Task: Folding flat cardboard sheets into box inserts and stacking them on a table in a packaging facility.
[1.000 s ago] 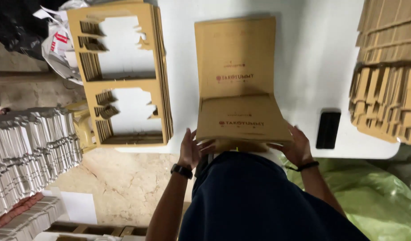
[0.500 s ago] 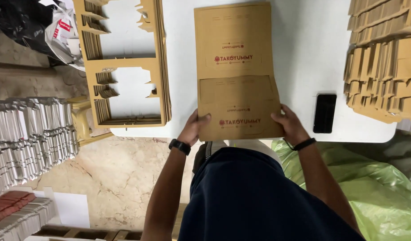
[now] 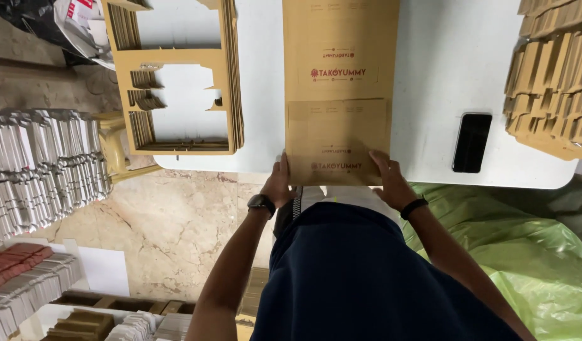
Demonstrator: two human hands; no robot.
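Note:
A flat brown cardboard box blank (image 3: 339, 82) with red print lies on the white table (image 3: 430, 76), its near flap folded over at the table's front edge. My left hand (image 3: 279, 182) grips the blank's near left corner, a dark watch on that wrist. My right hand (image 3: 388, 179) grips the near right corner, a black band on that wrist. Both hands press the folded flap down against the blank.
A stack of die-cut cardboard frames (image 3: 177, 82) lies to the left on the table. A black phone (image 3: 472, 142) rests to the right, beside piles of folded cardboard (image 3: 553, 76). White stacked sheets (image 3: 38, 164) stand on the floor at left, green plastic (image 3: 537, 252) at right.
The near flap has been folded down flatter onto the blank. Both hands slid forward along its corners, and the view has shifted closer to the table.

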